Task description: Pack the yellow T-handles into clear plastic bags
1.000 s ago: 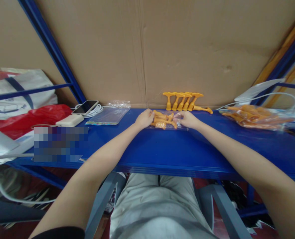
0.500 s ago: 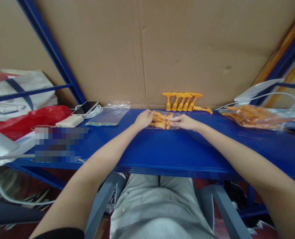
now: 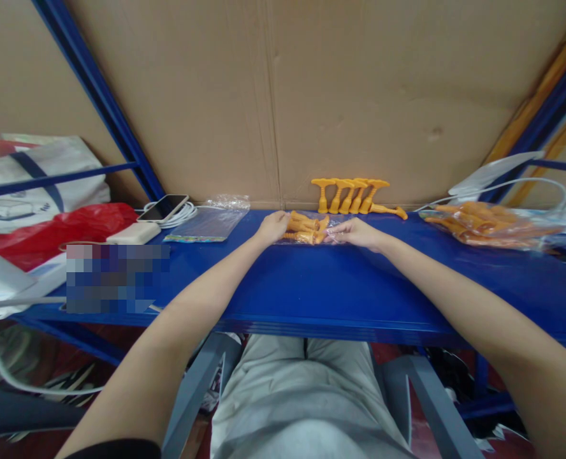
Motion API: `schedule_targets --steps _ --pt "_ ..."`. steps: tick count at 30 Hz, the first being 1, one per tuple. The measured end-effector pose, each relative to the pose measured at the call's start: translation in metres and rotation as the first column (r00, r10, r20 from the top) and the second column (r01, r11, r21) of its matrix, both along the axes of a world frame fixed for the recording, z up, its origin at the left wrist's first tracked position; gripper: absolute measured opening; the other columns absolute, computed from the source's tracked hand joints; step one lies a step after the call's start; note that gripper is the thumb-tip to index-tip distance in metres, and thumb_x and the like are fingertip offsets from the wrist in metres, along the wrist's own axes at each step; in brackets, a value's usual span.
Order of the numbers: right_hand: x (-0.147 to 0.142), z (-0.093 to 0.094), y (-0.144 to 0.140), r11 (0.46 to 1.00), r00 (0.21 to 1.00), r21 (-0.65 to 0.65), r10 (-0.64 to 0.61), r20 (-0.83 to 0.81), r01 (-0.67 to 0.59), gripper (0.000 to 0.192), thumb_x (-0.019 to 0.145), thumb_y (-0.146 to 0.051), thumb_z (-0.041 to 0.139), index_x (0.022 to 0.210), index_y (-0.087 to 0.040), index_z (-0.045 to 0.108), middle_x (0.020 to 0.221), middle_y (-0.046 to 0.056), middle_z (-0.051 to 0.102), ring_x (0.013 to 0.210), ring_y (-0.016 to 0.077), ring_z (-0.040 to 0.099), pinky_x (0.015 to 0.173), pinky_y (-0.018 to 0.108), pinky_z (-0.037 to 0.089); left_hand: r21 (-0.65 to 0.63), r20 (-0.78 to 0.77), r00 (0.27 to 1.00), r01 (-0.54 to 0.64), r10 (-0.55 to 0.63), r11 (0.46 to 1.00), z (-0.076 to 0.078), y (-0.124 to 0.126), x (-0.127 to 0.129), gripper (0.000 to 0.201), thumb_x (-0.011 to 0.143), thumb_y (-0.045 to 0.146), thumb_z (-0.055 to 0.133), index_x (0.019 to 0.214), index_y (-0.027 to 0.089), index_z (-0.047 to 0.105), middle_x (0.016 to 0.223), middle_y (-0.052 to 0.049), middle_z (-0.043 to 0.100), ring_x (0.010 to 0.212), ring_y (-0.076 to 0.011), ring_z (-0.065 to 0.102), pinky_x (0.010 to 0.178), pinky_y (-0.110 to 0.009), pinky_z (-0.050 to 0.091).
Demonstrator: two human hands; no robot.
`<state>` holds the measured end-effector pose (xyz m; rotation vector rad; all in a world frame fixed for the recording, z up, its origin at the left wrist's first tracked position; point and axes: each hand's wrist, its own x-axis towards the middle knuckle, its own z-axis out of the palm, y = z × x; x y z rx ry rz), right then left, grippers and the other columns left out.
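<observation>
A clear plastic bag point(image 3: 336, 220) lies near the back of the blue table, with several orange toy hammers point(image 3: 303, 223) inside. At its left end, my left hand point(image 3: 273, 228) is closed on the bag, fingers curled. On the opposite end my right hand point(image 3: 362, 234) pinches the film between thumb and fingers. Just behind, a row of orange toy hammers point(image 3: 347, 196) stands upright against the cardboard wall. One more orange hammer point(image 3: 392, 210) lies on its side at the right end of that row.
To the right sits a larger clear bag of orange pieces point(image 3: 493, 226). Flat clear bags point(image 3: 206, 223) lie on the left, beside a phone point(image 3: 164, 207) and coiled white cable point(image 3: 182, 213). A white box point(image 3: 134, 233) and red plastic bag point(image 3: 72, 233) are farther left. The blue table point(image 3: 306, 290) extends toward me.
The bag and its hammers have shifted slightly. My right hand has moved a little right along the bag's end, and my left hand has moved slightly left.
</observation>
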<state>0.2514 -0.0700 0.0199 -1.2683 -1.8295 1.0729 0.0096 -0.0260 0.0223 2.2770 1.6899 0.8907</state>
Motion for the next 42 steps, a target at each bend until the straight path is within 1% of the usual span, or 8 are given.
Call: schedule_targets --steps 7,13,15,18,21,25,28,42 --pt "-0.002 -0.006 0.005 0.997 0.997 0.018 0.073 -0.016 -0.073 0.03 0.066 -0.032 0.079 0.092 -0.017 0.078 0.099 0.006 0.075 0.094 0.0188 0.067 0.093 0.037 0.052 0.021 -0.114 0.993 0.018 -0.015 1.0 -0.001 0.005 -0.005 0.038 0.096 0.025 0.036 0.103 0.016 0.072 0.117 -0.006 0.071 0.116 -0.0207 0.061 0.1 -0.026 0.044" --pt "0.021 0.006 0.018 0.971 0.965 0.191 -0.177 0.191 0.141 0.017 0.081 -0.023 0.064 0.088 -0.013 0.076 0.087 0.008 0.075 0.071 0.0176 0.069 0.077 0.034 0.057 -0.039 -0.207 0.978 -0.002 -0.006 0.999 -0.001 0.004 -0.009 0.043 0.099 0.034 0.032 0.12 0.018 0.067 0.127 -0.006 0.066 0.121 -0.0218 0.058 0.102 -0.027 0.043" --pt "0.042 0.012 0.025 0.906 0.896 0.315 -0.368 0.25 0.284 0.021 0.084 -0.019 0.058 0.092 -0.012 0.075 0.091 0.009 0.075 0.075 0.0196 0.07 0.079 0.034 0.057 -0.069 -0.233 0.973 -0.018 0.002 0.997 0.0 0.003 -0.01 0.044 0.1 0.034 0.03 0.128 0.021 0.062 0.134 -0.004 0.061 0.126 -0.0212 0.055 0.105 -0.028 0.041" --pt "0.08 0.014 0.031 0.731 0.658 0.475 -0.668 0.349 0.491 0.03 0.085 -0.016 0.051 0.106 -0.011 0.073 0.108 0.013 0.072 0.102 0.0262 0.067 0.093 0.037 0.051 -0.104 -0.285 0.958 -0.047 0.016 0.993 0.001 0.002 -0.012 0.046 0.1 0.033 0.029 0.14 0.025 0.05 0.145 -0.001 0.051 0.133 -0.0195 0.048 0.11 -0.029 0.036" --pt "0.114 0.006 0.032 0.655 0.456 0.515 -0.755 0.471 0.553 0.042 0.087 -0.019 0.048 0.126 -0.01 0.063 0.127 0.019 0.063 0.119 0.0304 0.058 0.1 0.042 0.045 -0.126 -0.342 0.939 -0.076 0.029 0.989 0.002 0.0 -0.012 0.049 0.1 0.034 0.027 0.145 0.026 0.043 0.148 -0.001 0.047 0.134 -0.0199 0.047 0.111 -0.03 0.035" --pt "0.138 -0.01 0.032 0.695 0.354 0.401 -0.676 0.646 0.596 0.054 0.089 -0.033 0.048 0.139 -0.016 0.05 0.138 0.019 0.053 0.127 0.0359 0.05 0.1 0.053 0.042 -0.138 -0.385 0.921 -0.112 0.051 0.984 0.004 -0.004 -0.011 0.05 0.101 0.036 0.024 0.148 0.027 0.039 0.147 -0.002 0.048 0.132 -0.0221 0.049 0.11 -0.033 0.037" --pt "0.142 -0.016 0.033 0.717 0.359 0.279 -0.599 0.716 0.639 0.058 0.092 -0.043 0.04 0.145 -0.022 0.043 0.144 0.017 0.048 0.131 0.038 0.046 0.103 0.06 0.037 -0.148 -0.398 0.916 -0.118 0.05 0.982 0.005 -0.006 -0.01 0.051 0.1 0.038 0.024 0.149 0.028 0.036 0.149 -0.002 0.046 0.133 -0.023 0.048 0.111 -0.035 0.037" --pt "0.13 -0.01 0.024 0.751 0.362 0.257 -0.551 0.752 0.609 0.061 0.097 -0.046 0.022 0.149 -0.018 0.037 0.155 0.015 0.033 0.142 0.0347 0.031 0.111 0.063 0.023 -0.148 -0.41 0.911 -0.098 0.029 0.984 0.001 -0.002 -0.01 0.054 0.1 0.042 0.022 0.151 0.027 0.032 0.15 -0.003 0.044 0.134 -0.0232 0.047 0.11 -0.036 0.038"
